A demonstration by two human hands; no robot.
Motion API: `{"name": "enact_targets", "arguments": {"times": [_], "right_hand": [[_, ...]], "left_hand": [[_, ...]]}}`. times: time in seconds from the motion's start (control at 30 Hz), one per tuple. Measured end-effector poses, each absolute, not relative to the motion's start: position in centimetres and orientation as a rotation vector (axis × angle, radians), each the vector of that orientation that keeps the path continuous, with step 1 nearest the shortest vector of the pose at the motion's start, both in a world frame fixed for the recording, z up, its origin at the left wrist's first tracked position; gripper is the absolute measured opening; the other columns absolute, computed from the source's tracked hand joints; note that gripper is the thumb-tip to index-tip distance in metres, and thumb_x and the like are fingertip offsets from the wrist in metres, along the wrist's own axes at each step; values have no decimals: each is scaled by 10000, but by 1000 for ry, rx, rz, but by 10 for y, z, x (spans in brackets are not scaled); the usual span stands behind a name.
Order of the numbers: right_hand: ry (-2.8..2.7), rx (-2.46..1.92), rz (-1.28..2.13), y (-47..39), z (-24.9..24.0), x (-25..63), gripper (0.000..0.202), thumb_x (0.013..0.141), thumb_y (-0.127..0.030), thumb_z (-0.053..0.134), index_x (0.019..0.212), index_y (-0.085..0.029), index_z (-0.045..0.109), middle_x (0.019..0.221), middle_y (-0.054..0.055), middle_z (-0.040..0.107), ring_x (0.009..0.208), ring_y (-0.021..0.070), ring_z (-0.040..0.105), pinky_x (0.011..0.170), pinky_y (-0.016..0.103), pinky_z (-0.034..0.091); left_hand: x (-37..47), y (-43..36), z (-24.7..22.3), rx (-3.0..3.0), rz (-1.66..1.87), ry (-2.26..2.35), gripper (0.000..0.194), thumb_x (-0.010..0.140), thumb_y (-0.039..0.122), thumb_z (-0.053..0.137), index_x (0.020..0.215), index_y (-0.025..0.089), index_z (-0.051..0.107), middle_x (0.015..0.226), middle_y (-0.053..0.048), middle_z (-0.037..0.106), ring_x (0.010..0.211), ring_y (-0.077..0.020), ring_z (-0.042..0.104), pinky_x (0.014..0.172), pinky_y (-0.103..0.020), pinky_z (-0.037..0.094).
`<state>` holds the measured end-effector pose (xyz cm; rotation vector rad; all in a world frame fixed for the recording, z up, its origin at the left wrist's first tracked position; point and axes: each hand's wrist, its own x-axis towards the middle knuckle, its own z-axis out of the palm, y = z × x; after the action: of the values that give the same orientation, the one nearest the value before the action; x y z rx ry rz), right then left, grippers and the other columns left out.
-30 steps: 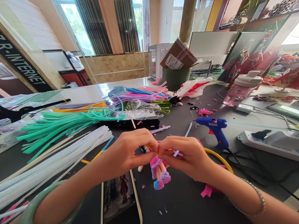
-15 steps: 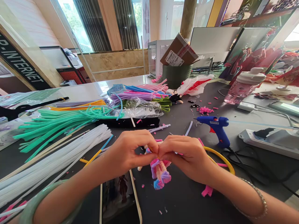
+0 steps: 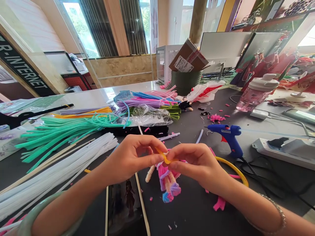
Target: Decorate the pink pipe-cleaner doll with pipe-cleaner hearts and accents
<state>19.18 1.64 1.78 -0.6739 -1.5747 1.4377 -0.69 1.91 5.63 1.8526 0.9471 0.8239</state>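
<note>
My left hand (image 3: 137, 155) pinches one end of a short yellow pipe-cleaner piece (image 3: 166, 159) between thumb and fingertips. The fingers of my right hand (image 3: 195, 162) are closed on the other end, close beside. The yellow piece is bent between them. Just below the fingertips is a small doll figure (image 3: 167, 177) of pink, purple and blue fuzzy stems, with beige legs; its upper part is hidden behind my hands. A longer yellow stem (image 3: 236, 168) curves out beyond my right wrist. A phone or tablet (image 3: 123, 209) showing a dark figure lies beneath my left forearm.
Bundles of green (image 3: 66, 131) and white stems (image 3: 61, 173) spread at the left, with coloured ones behind. To the right are a blue glue gun (image 3: 228, 134), a power strip (image 3: 283, 152) with black cables, and a pink bottle (image 3: 257, 93). Pink scraps (image 3: 216, 118) dot the dark table.
The yellow piece now shows clearly as a bent strip between my fingertips. My left fingers have opened slightly around it, and the yellow stem near my left forearm is mostly out of sight.
</note>
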Motion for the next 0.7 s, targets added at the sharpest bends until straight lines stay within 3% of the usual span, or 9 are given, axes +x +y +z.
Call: {"name": "enact_targets", "arguments": {"times": [0.2, 0.37, 0.5, 0.7], "right_hand": [[-1510, -674, 1582, 18, 16, 190, 11, 749, -197, 703, 744, -190, 696, 630, -22, 645, 512, 102, 578, 501, 224, 517], [-1710, -776, 1128, 17, 17, 190, 45, 784, -191, 668, 747, -203, 691, 681, -5, 698, 607, 131, 638, 594, 250, 541], [-1814, -777, 756, 17, 14, 190, 101, 804, -145, 631, 748, -215, 677, 709, -7, 721, 661, 131, 662, 650, 250, 531], [-1885, -773, 607, 18, 9, 189, 135, 818, -114, 580, 760, -215, 648, 708, -4, 710, 632, 128, 652, 607, 235, 523]], "left_hand": [[-9, 22, 54, 1697, 832, 948, 98, 770, 200, 699, 866, 210, 710, 753, 3, 721, 682, -146, 679, 644, -247, 564], [-8, 21, 60, 1942, 853, 1061, 30, 795, 214, 690, 793, 215, 720, 750, 26, 725, 677, -123, 642, 637, -210, 525], [-4, 14, 63, 2163, 902, 1171, 82, 828, 213, 662, 776, 210, 725, 719, 41, 732, 662, -112, 641, 623, -187, 485], [1, 8, 52, 2407, 1019, 1193, 124, 850, 167, 613, 748, 203, 674, 700, 38, 718, 614, -107, 636, 608, -184, 483]]}}
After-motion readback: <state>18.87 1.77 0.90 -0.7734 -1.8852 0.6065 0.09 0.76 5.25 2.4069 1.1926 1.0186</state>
